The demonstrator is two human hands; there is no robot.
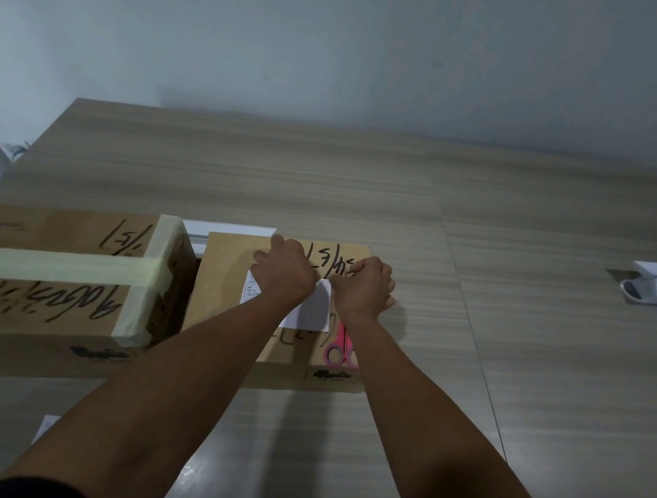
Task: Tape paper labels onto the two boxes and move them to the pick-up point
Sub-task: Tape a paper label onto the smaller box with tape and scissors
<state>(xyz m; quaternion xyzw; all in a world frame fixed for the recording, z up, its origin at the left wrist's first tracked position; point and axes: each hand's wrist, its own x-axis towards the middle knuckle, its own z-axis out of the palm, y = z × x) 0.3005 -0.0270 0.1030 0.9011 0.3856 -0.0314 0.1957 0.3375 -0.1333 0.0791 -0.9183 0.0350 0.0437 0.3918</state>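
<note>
Both forearms are stretched forward and converge over the smaller box (226, 310), which stands on the table (518, 315) just right of the larger, taped box (41, 294). The left hand (284, 272) is laid knuckles-up on the far edge of the label (310, 309), its fingers curled down against the paper, though whether anything is pinched cannot be told; the right hand (364, 285) is clenched at the label's far right corner, and what it grasps is hidden. Pink scissors (341, 346) are seen lying on the box top, near the right wrist.
</note>
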